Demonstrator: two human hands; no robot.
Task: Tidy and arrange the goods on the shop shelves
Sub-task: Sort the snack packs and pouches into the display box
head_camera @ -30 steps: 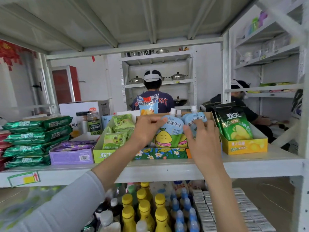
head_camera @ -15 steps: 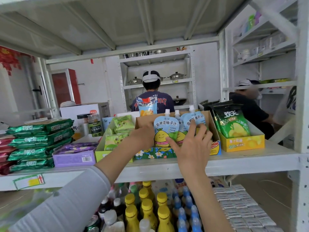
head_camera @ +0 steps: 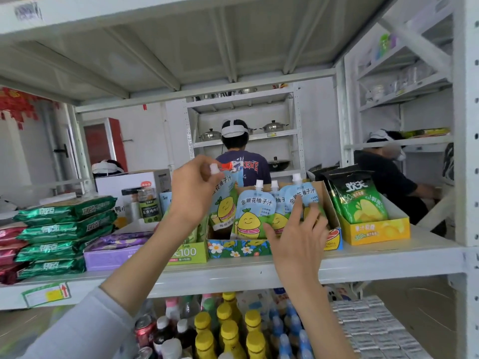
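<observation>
Juice pouch [head_camera: 224, 200] hangs tilted from your left grip [head_camera: 191, 193], which pinches its white cap [head_camera: 214, 169], at the left end of the flowered display box [head_camera: 239, 249]. Your right grip [head_camera: 298, 239] is spread, fingers resting on the other pouches [head_camera: 255, 216] standing in that box on the white shelf [head_camera: 375, 263].

Left arm: long sleeve [head_camera: 85, 330], pale grey, plain soft fabric with faint folds. The cuff ends partway along the left forearm [head_camera: 145, 252], and the rest is bare down to the left hand [head_camera: 193, 189]. Right arm: right forearm [head_camera: 324, 320] bare over all that shows, up to the right hand [head_camera: 298, 244]. Both hands bare.
</observation>
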